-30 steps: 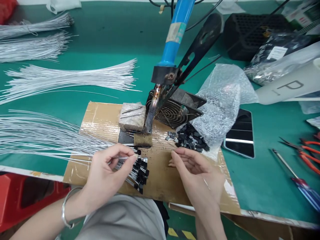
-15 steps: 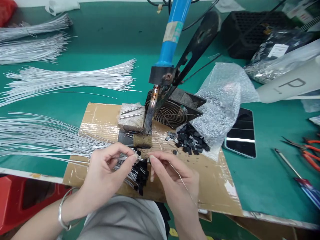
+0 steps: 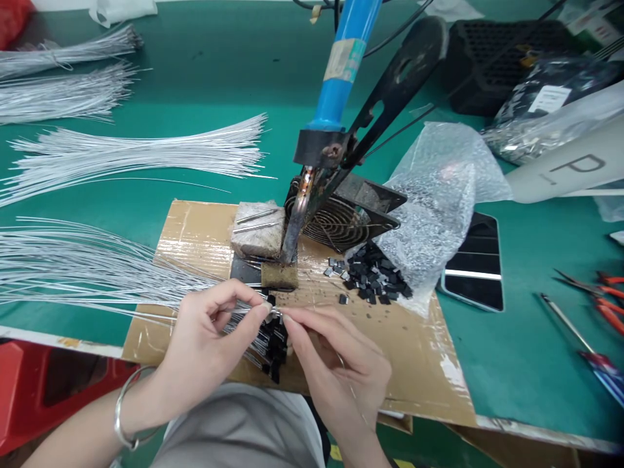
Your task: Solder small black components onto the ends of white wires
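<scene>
My left hand is closed in a pinch, thumb and forefinger on a tiny silvery piece whose kind I cannot make out. My right hand meets it from the right, its thumb and forefinger also pinched at that piece. A thin pale wire runs across my right palm and fingers. Just beneath the fingertips lie black-tipped wire ends, partly hidden by my hands. Long grey wires stretch leftward from there. Above my hands a blue-handled soldering iron is held in a black stand, tip down by a brown sponge.
Small black pieces lie heaped on the cardboard beside a bubble-wrap bag. A round-grilled fan stands behind the iron. To the right are a phone, a screwdriver and pliers. Wire bundles lie at left.
My right hand has moved slightly left and its fingertips now meet those of my left hand, closing the small gap between them. The left hand stays nearly still.
</scene>
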`<action>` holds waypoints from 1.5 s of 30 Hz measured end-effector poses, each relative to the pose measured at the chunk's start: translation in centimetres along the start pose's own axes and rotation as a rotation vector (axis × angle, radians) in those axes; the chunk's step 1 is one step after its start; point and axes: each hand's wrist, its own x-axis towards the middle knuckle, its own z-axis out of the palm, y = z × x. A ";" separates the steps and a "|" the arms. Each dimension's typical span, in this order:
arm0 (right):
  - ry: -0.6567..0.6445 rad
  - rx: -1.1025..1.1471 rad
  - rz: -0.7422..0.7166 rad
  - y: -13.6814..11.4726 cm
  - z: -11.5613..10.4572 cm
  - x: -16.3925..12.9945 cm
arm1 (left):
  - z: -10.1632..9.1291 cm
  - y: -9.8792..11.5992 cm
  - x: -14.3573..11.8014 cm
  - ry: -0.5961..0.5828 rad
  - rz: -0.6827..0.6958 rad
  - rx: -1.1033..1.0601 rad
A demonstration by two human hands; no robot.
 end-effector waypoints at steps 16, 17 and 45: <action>0.016 0.014 0.083 0.5 0.0 -0.1 | 0.0 0.1 -0.1 -0.017 -0.001 -0.019; 0.004 0.020 0.099 0.4 0.0 -0.1 | 0.0 0.0 -0.1 -0.018 -0.001 -0.018; 0.026 0.193 0.310 -0.2 0.7 0.4 | -0.1 -0.1 -0.1 -0.135 -0.072 -0.101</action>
